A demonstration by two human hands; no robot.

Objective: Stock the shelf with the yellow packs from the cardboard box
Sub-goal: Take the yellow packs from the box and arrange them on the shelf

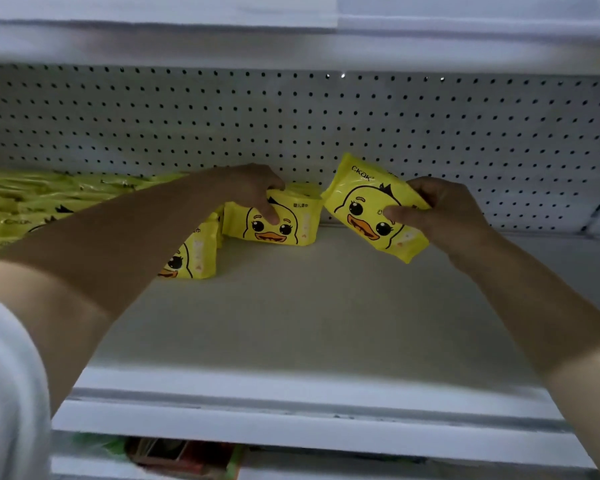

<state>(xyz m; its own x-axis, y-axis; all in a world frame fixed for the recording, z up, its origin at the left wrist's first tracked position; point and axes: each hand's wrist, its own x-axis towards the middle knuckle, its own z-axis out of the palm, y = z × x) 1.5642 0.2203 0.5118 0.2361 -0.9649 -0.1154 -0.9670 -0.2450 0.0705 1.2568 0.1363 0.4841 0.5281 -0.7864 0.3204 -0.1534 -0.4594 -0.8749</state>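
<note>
Left hand point(253, 188) grips upright yellow pack point(274, 220) at back of shelf point(291, 306), apparently steadying row's end. Right hand point(444, 213) pinches tilted pack point(371, 209) just beside it, likely next into line. More packs point(32, 202) fill shelf's left end. Cardboard box unseen.

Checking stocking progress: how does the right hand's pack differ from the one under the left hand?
The right pack, in the right hand, is tilted and set apart; the left pack, under the left hand, sits upright on the shelf beside a neighbouring pack. Both are yellow duck-face packs.
</note>
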